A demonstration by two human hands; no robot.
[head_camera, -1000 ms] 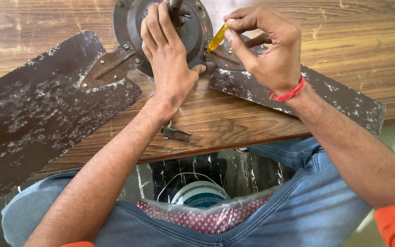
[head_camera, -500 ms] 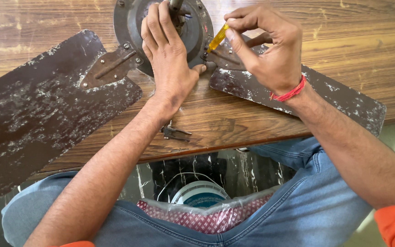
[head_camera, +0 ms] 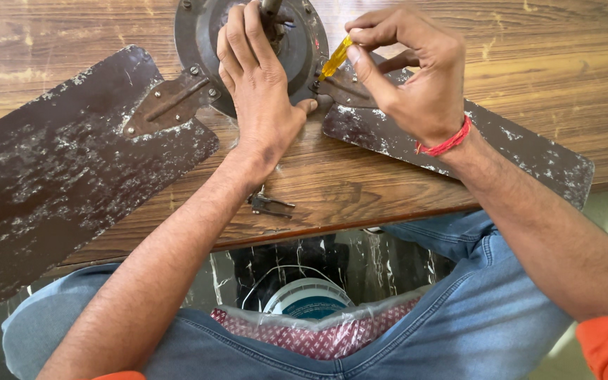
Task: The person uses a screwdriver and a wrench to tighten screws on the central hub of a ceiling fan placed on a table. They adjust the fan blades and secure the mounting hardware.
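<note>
A dark round ceiling fan motor (head_camera: 198,35) lies on a wooden table (head_camera: 543,63), with two worn brown blades attached. My left hand (head_camera: 258,88) lies flat on the motor housing, fingers spread over it, thumb at its lower edge. My right hand (head_camera: 413,77) grips a small screwdriver with a yellow handle (head_camera: 336,60); its tip meets the metal bracket of the right blade (head_camera: 515,151) where it joins the motor. The left blade (head_camera: 58,176) stretches toward the table's left front.
A small metal clip (head_camera: 270,205) lies near the table's front edge. Under the table, between my knees in blue jeans, sit a white and teal round object (head_camera: 307,299) and a red patterned cloth in clear plastic (head_camera: 318,338).
</note>
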